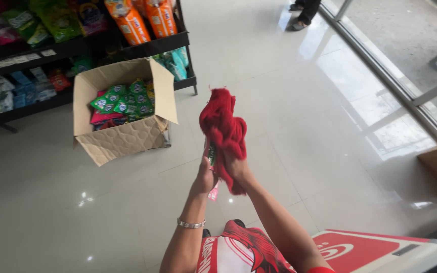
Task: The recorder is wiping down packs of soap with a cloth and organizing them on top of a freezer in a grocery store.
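above the floor, both hands (222, 174) grip a red cloth (224, 130), fingers mostly hidden beneath it.

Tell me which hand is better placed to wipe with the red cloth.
Probably the right hand: the crumpled red woolly cloth covers it. The left hand presses a small pink packet alongside.
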